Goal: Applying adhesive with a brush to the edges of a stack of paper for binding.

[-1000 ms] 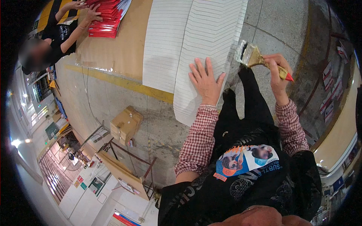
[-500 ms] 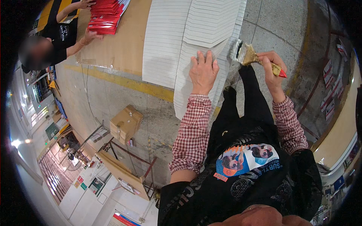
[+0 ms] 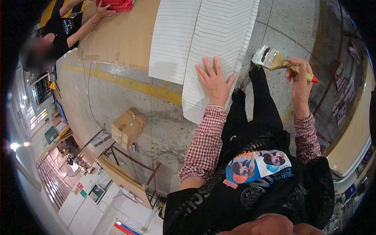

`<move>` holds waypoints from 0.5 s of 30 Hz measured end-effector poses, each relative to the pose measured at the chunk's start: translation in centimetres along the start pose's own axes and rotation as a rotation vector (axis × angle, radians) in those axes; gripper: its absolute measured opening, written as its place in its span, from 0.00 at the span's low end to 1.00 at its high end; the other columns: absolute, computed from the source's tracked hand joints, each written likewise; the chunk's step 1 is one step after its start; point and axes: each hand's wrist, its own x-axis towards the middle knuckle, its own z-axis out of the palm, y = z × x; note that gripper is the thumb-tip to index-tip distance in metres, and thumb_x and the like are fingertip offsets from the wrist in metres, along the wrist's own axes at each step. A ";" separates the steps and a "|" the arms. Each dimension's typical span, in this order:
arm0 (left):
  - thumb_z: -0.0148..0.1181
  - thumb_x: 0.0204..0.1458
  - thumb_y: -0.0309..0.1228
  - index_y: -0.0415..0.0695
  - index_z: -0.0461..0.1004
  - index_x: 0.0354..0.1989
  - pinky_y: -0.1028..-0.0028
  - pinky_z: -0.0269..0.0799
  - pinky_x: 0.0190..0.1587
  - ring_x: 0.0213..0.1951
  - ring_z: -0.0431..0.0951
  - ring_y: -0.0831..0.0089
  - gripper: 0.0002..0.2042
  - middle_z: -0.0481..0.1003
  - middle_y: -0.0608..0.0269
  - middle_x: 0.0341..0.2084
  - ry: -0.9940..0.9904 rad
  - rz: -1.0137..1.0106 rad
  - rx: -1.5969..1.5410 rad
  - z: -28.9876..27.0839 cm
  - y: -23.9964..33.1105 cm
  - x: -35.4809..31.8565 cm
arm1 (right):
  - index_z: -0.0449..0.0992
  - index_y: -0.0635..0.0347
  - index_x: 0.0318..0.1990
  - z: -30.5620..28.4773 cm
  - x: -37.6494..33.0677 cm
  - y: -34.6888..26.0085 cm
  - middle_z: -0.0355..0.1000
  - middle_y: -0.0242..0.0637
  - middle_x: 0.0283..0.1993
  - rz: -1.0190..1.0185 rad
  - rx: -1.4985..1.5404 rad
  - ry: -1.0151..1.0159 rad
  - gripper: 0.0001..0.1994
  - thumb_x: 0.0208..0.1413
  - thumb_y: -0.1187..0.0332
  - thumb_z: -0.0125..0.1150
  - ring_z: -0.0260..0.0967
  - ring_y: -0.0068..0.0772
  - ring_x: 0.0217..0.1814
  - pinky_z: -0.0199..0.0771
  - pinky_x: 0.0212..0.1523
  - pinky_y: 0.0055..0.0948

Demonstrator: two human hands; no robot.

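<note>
Long white sheets [image 3: 170, 51] lie in staggered, overlapping layers, so their edges form many thin lines. My left hand [image 3: 215, 85] rests flat on the nearer fanned stack [image 3: 219, 35], its fingers spread. In my right hand [image 3: 301, 84] is a flat paintbrush [image 3: 277, 61] with a red-tipped handle. Its bristles are coated in something white and point left, toward the stack's right edge, without touching the paper. Both forearms wear red-and-white checked sleeves.
The sheets lie on a brown board-topped table [image 3: 125, 39]. Across it, a co-worker [image 3: 64, 33] reaches toward a red stack [image 3: 119, 4]. A cardboard box [image 3: 128, 126] sits on the floor, near a rusty metal frame [image 3: 152, 176]. A pale curved surface [image 3: 354, 145] is at right.
My right hand has drawn the brush rightward, away from the stack. My left hand has flattened and spread its fingers. The co-worker's red stack has shifted farther away.
</note>
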 end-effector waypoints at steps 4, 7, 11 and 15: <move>0.54 0.51 0.52 0.42 0.58 0.62 0.46 0.55 0.58 0.58 0.52 0.28 0.35 0.54 0.35 0.60 0.005 0.050 -0.011 0.0 -0.3 0.2 | 0.70 0.60 0.43 -1.0 0.4 -1.0 0.67 0.45 0.55 0.111 0.218 -0.051 0.09 0.64 0.65 0.47 0.70 0.28 0.44 0.73 0.47 0.29; 0.52 0.52 0.49 0.44 0.63 0.59 0.49 0.64 0.51 0.56 0.58 0.31 0.29 0.60 0.37 0.57 -0.021 0.056 -0.070 -0.3 -0.8 1.1 | 0.71 0.60 0.41 -1.3 0.4 -0.6 0.67 0.46 0.55 0.103 0.321 -0.022 0.08 0.63 0.66 0.49 0.70 0.30 0.45 0.71 0.48 0.32; 0.51 0.53 0.47 0.45 0.66 0.56 0.51 0.70 0.43 0.52 0.64 0.35 0.25 0.64 0.38 0.54 -0.024 0.061 -0.111 -0.5 -1.1 1.7 | 0.72 0.61 0.38 -0.5 -0.1 0.8 0.70 0.44 0.51 -0.017 0.292 -0.209 0.07 0.61 0.67 0.52 0.69 0.31 0.45 0.68 0.50 0.33; 0.48 0.55 0.46 0.46 0.67 0.55 0.53 0.73 0.39 0.48 0.67 0.39 0.23 0.65 0.40 0.53 -0.011 0.098 -0.058 -0.6 -1.0 1.9 | 0.74 0.64 0.35 0.8 -1.0 1.2 0.73 0.39 0.40 -0.151 -0.218 -0.231 0.06 0.57 0.71 0.53 0.68 0.28 0.43 0.66 0.48 0.28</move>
